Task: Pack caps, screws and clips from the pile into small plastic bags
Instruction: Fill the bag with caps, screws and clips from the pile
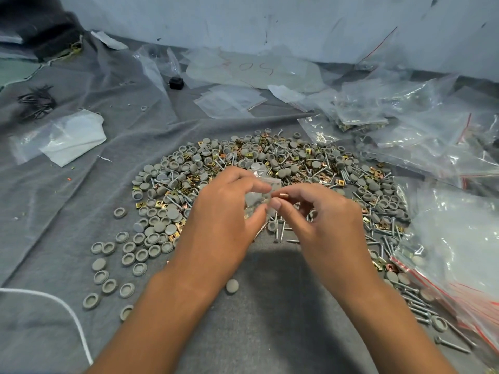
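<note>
Leftward first, entries run across to the right.
White cord (73, 317): curves over the grey cloth (270, 306) at the near left edge.
Folded plastic sheet (73, 136): lies on the cloth at far left, well apart from the pile.
Loose caps (127, 259): grey, scattered at the pile's left fringe, some hollow side up.
Pile (270, 157): caps, screws and brass-coloured clips mixed, spread across the middle of the cloth.
Left hand (224, 209): grip pinching a small plastic bag (259, 195) between thumb and fingers, above the pile; grey caps show through the bag.
Right hand (321, 209): grip pinching a copper-coloured clip (284, 197) at the fingertips, touching the bag's right edge.
Filled bags (405, 125): heaped at far right behind the pile.
Red-striped bags (459, 265): stacked at near right, just beside loose screws (421, 306).
</note>
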### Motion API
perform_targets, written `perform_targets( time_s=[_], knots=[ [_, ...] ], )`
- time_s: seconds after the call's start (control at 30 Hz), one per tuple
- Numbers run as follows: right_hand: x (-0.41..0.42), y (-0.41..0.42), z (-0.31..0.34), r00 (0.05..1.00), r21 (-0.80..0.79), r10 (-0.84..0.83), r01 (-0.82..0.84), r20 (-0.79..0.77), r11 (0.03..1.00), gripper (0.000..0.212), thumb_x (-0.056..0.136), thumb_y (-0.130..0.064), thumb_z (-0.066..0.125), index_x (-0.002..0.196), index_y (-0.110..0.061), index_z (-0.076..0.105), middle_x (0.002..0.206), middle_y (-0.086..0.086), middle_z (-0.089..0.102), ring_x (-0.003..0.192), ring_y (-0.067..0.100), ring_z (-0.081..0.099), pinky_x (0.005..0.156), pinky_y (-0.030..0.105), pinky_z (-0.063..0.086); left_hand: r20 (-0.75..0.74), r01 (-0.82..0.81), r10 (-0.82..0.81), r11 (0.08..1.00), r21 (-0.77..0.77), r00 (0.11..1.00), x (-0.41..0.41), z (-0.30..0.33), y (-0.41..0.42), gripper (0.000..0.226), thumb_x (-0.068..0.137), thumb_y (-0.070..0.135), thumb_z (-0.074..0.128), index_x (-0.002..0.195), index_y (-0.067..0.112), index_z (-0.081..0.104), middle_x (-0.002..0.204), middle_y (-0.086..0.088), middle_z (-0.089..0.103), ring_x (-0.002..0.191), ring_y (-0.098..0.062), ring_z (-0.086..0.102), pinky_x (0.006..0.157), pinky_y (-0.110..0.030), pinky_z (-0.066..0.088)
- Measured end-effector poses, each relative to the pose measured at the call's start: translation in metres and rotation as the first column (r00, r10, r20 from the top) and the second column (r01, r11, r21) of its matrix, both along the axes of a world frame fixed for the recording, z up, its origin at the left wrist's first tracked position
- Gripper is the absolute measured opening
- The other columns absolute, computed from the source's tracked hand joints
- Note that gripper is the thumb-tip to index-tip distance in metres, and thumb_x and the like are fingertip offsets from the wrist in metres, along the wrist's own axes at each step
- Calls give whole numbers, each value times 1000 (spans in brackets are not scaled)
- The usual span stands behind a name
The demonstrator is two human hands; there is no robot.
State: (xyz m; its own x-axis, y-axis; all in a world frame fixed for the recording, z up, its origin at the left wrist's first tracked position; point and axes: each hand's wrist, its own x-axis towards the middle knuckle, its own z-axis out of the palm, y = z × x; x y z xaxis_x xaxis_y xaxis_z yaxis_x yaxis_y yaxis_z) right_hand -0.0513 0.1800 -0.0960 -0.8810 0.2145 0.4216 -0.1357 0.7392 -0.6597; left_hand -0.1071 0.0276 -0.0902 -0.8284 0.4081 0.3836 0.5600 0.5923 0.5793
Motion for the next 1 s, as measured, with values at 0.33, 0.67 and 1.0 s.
perform_targets(
  time_s=[0.33, 0.67, 1.0],
  knots=[
    [2, 0, 4, 979, 3, 15, -15, -201, 1000, 24, 89, -28, 75, 112, -28, 69, 90, -14, 65, 81, -1, 60, 74, 7, 40, 36, -3, 3, 1000, -24, 999, 2, 1, 2, 44, 83, 31, 77, 126, 29, 64, 112, 19, 55, 88, 11, 47, 84, -11, 39],
    [-2, 0, -3, 970, 209, 103, -56, -219, 976, 12, 94, -29, 72, 97, -17, 73, 98, -9, 71, 90, 11, 62, 78, 24, 49, 36, 31, -30, 999, -33, 999, 2, 2, 3, 45, 84, 23, 76, 127, 25, 64, 115, 17, 53, 92, 12, 46, 85, -4, 37],
    [-16, 42, -17, 955, 299, -100, 13, 279, 954, 23, 95, -38, 65, 117, -35, 68, 103, -21, 60, 98, 4, 54, 91, 33, 51, 31, 10, -9, 1000, -14, 999, 3, 3, 1, 47, 84, 23, 78, 129, 28, 62, 112, 21, 52, 91, 19, 44, 86, -2, 37]
  ],
)
